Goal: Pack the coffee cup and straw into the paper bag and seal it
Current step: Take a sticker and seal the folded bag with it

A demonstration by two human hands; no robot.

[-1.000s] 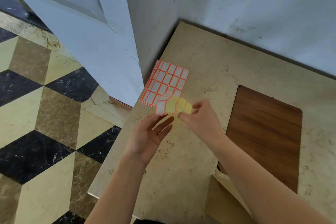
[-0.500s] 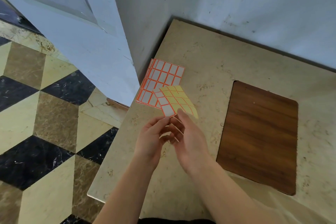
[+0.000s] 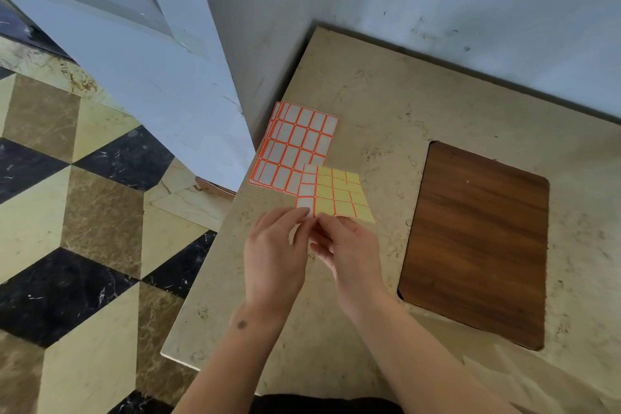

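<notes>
A partly used label sheet [image 3: 339, 198], yellow backing with a few white orange-edged labels left, is held just above the table. My right hand [image 3: 353, 252] grips its near edge from below. My left hand [image 3: 275, 255] pinches with thumb and fingertips at the sheet's near-left corner, by a white label. A crinkled tan paper bag [image 3: 537, 383] lies at the bottom right, only partly in view. Neither the coffee cup nor the straw is in view.
A stack of full label sheets [image 3: 295, 144] lies at the left edge of the beige stone table [image 3: 386, 104]. A dark wooden board [image 3: 477, 239] lies to the right. Grey walls close the far side; patterned floor drops off left.
Both hands have come together at the sheet's near edge, and my left fingers now pinch at its corner. The view has shifted slightly right and closer.
</notes>
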